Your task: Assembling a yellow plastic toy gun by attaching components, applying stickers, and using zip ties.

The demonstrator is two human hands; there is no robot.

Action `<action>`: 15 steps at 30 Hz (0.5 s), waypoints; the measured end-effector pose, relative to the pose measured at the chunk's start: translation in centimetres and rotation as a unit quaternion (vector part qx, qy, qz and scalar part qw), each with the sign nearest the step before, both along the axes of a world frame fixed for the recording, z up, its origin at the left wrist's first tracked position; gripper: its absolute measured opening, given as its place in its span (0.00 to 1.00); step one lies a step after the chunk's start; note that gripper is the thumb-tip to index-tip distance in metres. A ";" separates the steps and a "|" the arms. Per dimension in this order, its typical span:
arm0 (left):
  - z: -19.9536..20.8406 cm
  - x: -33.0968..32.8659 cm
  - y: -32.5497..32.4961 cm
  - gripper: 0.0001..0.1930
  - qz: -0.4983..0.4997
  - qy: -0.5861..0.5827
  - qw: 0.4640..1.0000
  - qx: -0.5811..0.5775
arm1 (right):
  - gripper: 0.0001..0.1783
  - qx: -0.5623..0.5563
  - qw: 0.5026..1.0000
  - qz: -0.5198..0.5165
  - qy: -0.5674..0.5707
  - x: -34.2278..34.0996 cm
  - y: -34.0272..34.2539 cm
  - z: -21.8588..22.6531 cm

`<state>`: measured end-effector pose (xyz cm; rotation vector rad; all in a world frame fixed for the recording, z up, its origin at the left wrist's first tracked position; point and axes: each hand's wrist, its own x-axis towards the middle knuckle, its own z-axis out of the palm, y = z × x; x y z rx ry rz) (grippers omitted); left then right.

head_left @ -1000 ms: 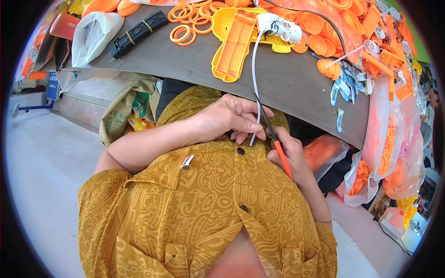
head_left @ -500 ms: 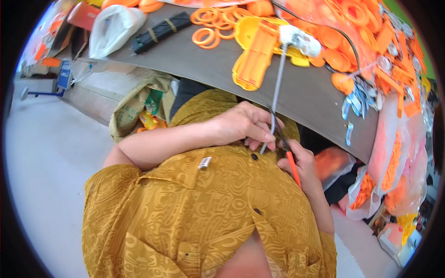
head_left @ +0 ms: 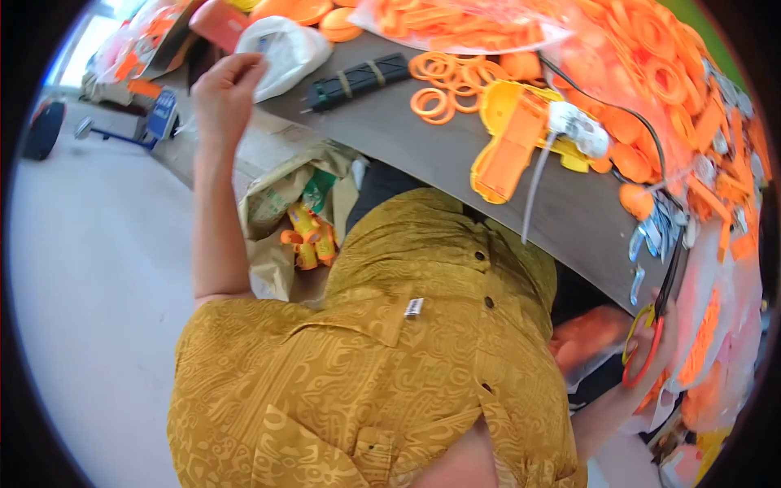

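Observation:
My left hand point(head_left: 230, 88) is raised at the far left, its fingers pinched together beside a white plastic bag point(head_left: 281, 55). Whatever the fingertips hold, if anything, is too small to make out. Down at the table's right end, my right hand point(head_left: 665, 329) grips scissors point(head_left: 640, 346) with red and yellow handles, their dark blades directed toward the table. Between the hands lies a yellow-and-orange plastic housing point(head_left: 511, 154) at the table edge. A white part point(head_left: 579, 128) rests against it, and a grey cord point(head_left: 534, 195) hangs from that part over the edge.
On the table point(head_left: 407, 134) are a black strapped bundle point(head_left: 358, 83), orange rings point(head_left: 431, 102) and small blue-silver pieces point(head_left: 655, 228). Orange parts point(head_left: 651, 49) are heaped at the back right. A sack point(head_left: 272, 195) with yellow-orange pieces point(head_left: 311, 236) stands below the table.
My left hand let go of the grey cord and rose far left to the white bag. My right hand moved right with the scissors. The cord now hangs shorter and loose, and the view has shifted.

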<state>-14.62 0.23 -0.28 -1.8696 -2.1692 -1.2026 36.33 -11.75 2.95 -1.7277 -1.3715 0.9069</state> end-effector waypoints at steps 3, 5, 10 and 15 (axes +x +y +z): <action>-2.2 -4.0 2.7 0.09 -0.027 0.140 0.990 -0.015 | 0.23 0.033 0.978 -0.049 -0.201 2.5 1.2 -0.2; -1.8 -5.9 2.8 0.09 -0.024 0.169 0.985 -0.031 | 0.23 0.060 0.964 -0.035 -0.256 5.0 1.9 -1.6; 0.0 -2.9 2.1 0.11 -0.027 0.154 0.987 0.036 | 0.24 -0.043 0.905 -0.094 -0.413 4.2 1.8 -1.1; 1.3 9.9 -0.1 0.09 -0.278 0.034 0.955 0.097 | 0.21 -0.089 0.862 -0.108 -0.487 4.5 3.1 -2.8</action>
